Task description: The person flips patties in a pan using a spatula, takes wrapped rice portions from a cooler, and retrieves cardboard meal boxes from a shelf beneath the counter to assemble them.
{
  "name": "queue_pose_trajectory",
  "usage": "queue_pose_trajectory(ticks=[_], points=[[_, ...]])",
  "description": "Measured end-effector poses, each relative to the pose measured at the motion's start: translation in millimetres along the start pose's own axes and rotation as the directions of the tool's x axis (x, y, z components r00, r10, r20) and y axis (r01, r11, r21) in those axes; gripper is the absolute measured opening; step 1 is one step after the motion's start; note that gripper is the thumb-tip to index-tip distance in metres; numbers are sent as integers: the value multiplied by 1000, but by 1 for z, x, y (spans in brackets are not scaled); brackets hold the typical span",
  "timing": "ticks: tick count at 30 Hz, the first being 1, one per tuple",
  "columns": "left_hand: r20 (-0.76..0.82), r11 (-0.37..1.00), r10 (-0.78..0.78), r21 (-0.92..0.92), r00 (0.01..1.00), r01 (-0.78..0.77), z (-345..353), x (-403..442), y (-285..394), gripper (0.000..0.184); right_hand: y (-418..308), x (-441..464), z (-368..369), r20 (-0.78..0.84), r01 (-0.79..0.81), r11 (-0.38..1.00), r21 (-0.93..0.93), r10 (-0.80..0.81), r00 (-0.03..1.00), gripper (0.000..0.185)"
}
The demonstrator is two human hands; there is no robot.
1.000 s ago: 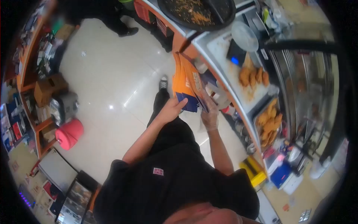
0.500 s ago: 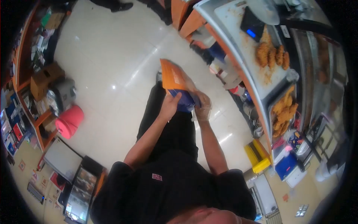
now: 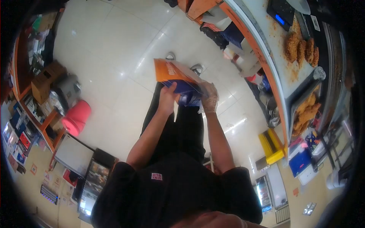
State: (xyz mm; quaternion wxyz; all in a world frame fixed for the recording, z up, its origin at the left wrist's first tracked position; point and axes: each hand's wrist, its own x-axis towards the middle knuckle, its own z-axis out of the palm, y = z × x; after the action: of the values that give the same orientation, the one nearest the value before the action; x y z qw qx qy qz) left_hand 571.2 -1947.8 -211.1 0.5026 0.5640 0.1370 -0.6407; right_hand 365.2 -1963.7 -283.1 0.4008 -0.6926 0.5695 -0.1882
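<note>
An orange and blue paper bag (image 3: 169,72) with white lettering is held out in front of my body above the floor. My left hand (image 3: 167,99) grips its lower left edge, thumb on top of the blue part. On the other side, my right hand (image 3: 209,99), in a clear plastic glove, has its fingers closed round the bag's right edge. The bag looks spread at the edge nearest me; its inside is hidden. My shoes (image 3: 196,69) show beyond it.
To the right runs a counter with fried pieces (image 3: 292,47), a black scale (image 3: 280,15) and a tray of fried food (image 3: 306,114). A yellow bin-like object (image 3: 272,146) stands below. At left are a red bucket (image 3: 76,117), a cardboard box (image 3: 47,81) and shelves.
The bag has swung left and spread wider, with both hands still on it. My view has shifted, so the counter sits farther right and both shoes now show.
</note>
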Motion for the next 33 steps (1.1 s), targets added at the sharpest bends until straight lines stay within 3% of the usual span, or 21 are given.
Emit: queue_pose_trajectory(ticks=[8, 10, 14, 17, 20, 25, 30, 33], points=[[65, 994, -112, 19, 992, 111, -7, 22, 9, 24, 11, 13, -5, -81, -192, 981, -8, 191, 978, 46], [56, 994, -108, 13, 993, 107, -6, 26, 4, 25, 19, 12, -4, -137, -276, 951, 141, 294, 946, 30], [43, 994, -102, 28, 994, 101, -8, 32, -5, 25, 13, 15, -7, -145, -308, 876, 370, 383, 912, 29], [81, 996, -91, 0, 993, 91, -3, 34, -2, 26, 6, 18, -19, -87, -10, 973, 231, 31, 996, 48], [102, 997, -75, -22, 992, 77, 13, 37, 4, 26, -37, 24, -31, 1, -151, 987, 59, 151, 989, 75], [111, 996, -76, 61, 991, 69, 23, 45, 1, 24, 29, 13, 18, 39, -235, 942, 238, 233, 972, 98], [113, 990, -87, 118, 990, 73, 29, 51, 5, 25, 8, 27, 1, 24, -165, 984, 66, 164, 986, 111], [134, 982, -112, 164, 985, 89, 35, 49, 6, 26, 5, 31, -3, -80, -143, 985, 91, 151, 985, 109]])
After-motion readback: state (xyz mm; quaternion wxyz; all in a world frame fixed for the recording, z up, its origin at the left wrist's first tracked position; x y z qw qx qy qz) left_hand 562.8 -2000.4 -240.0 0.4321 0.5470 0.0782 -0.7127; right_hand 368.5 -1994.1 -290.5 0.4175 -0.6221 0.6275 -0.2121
